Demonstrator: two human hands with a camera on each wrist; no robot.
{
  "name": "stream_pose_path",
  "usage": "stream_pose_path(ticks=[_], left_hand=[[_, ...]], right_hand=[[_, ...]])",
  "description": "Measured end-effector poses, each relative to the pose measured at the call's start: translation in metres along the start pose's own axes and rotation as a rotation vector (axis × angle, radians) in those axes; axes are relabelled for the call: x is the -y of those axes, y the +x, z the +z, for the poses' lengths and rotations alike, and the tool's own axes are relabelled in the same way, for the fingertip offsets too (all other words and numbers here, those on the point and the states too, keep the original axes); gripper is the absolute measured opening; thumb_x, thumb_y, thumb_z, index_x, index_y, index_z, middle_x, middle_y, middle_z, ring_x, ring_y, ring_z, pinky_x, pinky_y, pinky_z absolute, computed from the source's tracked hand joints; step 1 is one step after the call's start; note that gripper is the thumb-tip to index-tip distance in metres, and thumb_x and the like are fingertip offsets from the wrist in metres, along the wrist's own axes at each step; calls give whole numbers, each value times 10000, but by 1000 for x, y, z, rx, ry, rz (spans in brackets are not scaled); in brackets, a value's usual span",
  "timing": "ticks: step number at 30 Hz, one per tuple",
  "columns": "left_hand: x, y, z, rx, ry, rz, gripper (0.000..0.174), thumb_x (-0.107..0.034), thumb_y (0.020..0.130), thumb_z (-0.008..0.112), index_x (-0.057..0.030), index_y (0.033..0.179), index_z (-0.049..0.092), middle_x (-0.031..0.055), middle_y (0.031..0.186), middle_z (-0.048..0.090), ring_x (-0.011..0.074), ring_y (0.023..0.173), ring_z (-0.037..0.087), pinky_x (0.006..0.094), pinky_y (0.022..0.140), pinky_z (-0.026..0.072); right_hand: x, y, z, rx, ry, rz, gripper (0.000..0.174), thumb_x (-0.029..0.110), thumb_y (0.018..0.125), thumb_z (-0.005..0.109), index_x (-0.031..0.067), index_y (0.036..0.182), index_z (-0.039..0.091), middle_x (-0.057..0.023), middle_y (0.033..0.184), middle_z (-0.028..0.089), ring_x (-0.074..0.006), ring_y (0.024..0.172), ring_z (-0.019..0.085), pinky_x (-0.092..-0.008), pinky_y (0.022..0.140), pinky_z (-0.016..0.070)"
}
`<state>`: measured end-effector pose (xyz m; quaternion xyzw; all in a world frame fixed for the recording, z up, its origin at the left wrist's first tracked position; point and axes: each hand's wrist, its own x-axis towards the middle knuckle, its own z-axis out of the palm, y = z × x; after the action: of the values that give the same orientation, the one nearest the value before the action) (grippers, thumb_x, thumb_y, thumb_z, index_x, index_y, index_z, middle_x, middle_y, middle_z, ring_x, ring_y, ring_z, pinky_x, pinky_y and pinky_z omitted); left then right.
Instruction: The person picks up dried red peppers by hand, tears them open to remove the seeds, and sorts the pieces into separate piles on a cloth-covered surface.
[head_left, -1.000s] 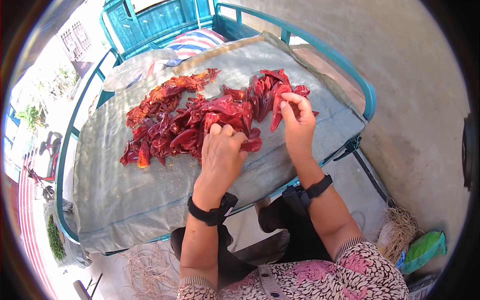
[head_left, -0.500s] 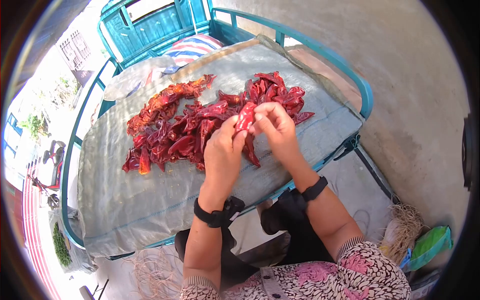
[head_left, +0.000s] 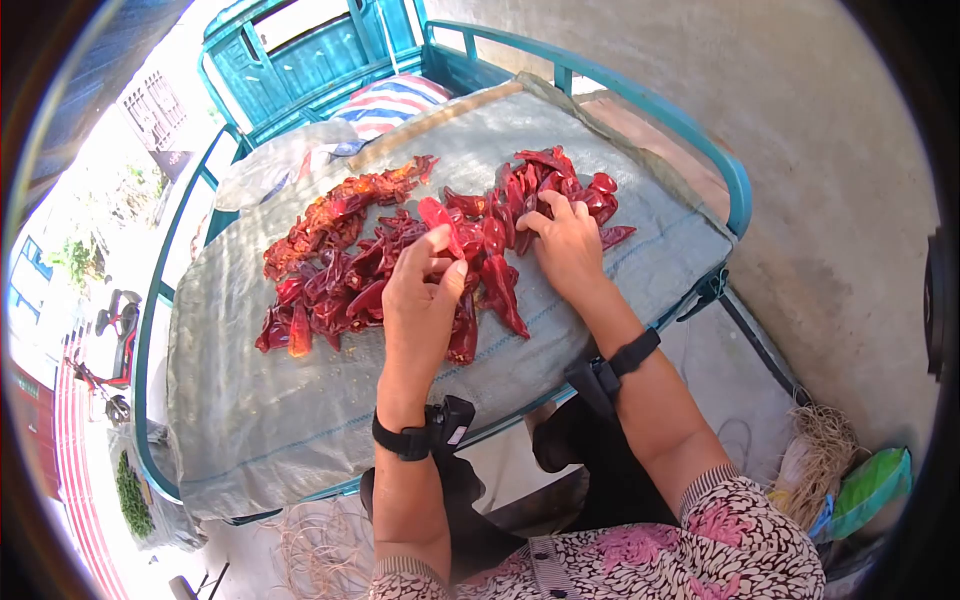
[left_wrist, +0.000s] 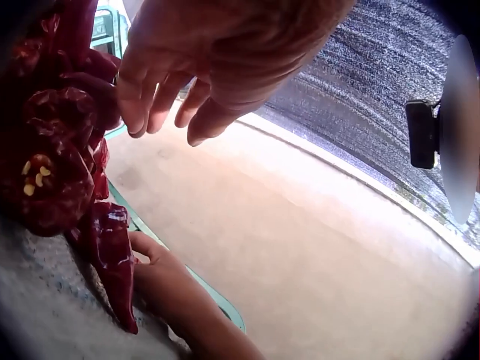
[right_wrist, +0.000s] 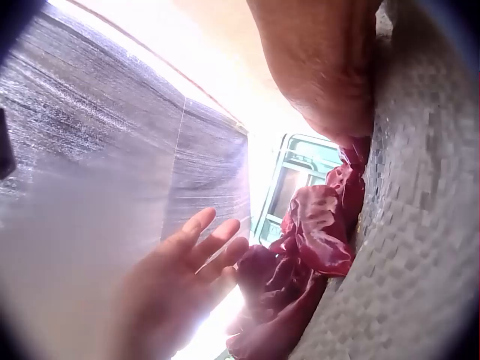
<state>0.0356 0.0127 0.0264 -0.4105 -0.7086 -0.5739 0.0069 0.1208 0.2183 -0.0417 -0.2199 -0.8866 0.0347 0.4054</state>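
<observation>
Dried red peppers lie heaped on a grey woven sheet. In the head view my left hand is over the near side of the heap, its fingers apart and loosely bent. A bright red pepper lies at its fingertips. The right wrist view shows this left hand with fingers spread beside the peppers. My right hand reaches into the right-hand pile, fingers bent down among the peppers. Its fingertips are partly hidden, and I cannot tell whether they pinch one. One split pepper shows pale seeds.
The sheet covers the bed of a teal cart with a curved side rail. A striped sack sits at the far end. Dry stalks and a green bag lie on the ground at the right.
Both hands held a pepper together half a second ago. They have since parted: the left moved left with a pepper at its fingertips, the right went back to the right-hand pile.
</observation>
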Motion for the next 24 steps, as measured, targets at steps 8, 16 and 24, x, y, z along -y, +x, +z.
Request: stream_pose_path(ticks=[8, 16, 24], left_hand=[[-14, -6, 14, 26, -64, 48, 343, -38, 887, 717, -27, 1224, 653, 55, 1020, 653, 99, 820, 620, 266, 720, 514], [-1, -8, 21, 64, 3, -38, 268, -18, 947, 616, -5, 1212, 655, 138, 1040, 714, 212, 907, 702, 316, 756, 548], [12, -4, 29, 51, 147, 311, 356, 66, 959, 479, -13, 1279, 615, 207, 1355, 587, 351, 1151, 629, 370, 971, 508]], right_hand=[[26, 7, -27, -227, 306, -154, 198, 114, 730, 747, 224, 894, 740, -24, 1199, 638, -299, 1107, 585, -454, 937, 450], [49, -1, -41, -184, 459, -293, 301, 92, 745, 743, 130, 1042, 715, -52, 1136, 659, -286, 1091, 602, -435, 931, 473], [-28, -14, -64, 19, -13, 220, 290, 23, 764, 648, 139, 1026, 691, -74, 1021, 667, -324, 937, 612, -462, 843, 491]])
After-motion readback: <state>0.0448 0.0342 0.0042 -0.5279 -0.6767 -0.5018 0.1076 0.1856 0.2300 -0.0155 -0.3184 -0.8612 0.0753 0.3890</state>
